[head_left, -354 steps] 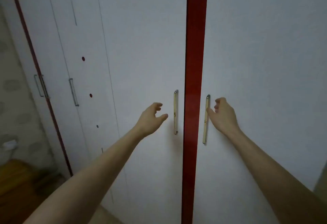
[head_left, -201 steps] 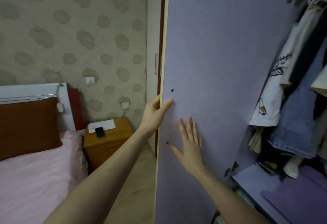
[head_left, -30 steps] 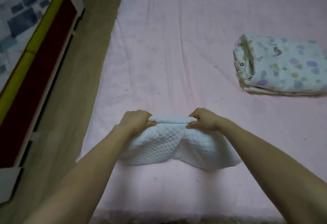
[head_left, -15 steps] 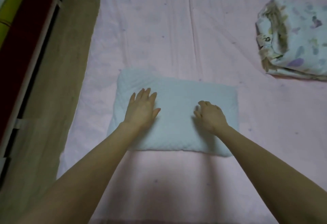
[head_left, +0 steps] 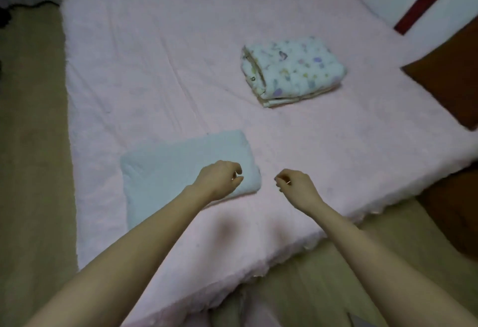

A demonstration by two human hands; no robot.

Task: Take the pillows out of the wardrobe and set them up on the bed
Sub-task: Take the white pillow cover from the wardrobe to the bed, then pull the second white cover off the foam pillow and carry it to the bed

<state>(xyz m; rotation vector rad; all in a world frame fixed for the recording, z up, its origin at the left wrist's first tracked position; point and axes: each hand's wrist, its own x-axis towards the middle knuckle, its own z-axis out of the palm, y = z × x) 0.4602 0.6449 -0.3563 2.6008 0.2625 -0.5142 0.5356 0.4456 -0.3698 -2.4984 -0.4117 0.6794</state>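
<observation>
Pillow point(head_left: 181, 169): lies flat on the bed point(head_left: 155, 68), near its edge.
Left hand point(head_left: 217, 179): loose above the pillow, holding nothing.
Right hand point(head_left: 294, 184): loose over the sheet, holding nothing.
Risk: a bump could knock the pillow off.

Dim, flat indoor light, cool pinkish cast. Soft shadow patches on bed point(head_left: 181, 68) beneath forearms. Overall softness, fine detail smeared, slight motion blur. Wide-angle bending at edges; corners darker. No glare.
</observation>
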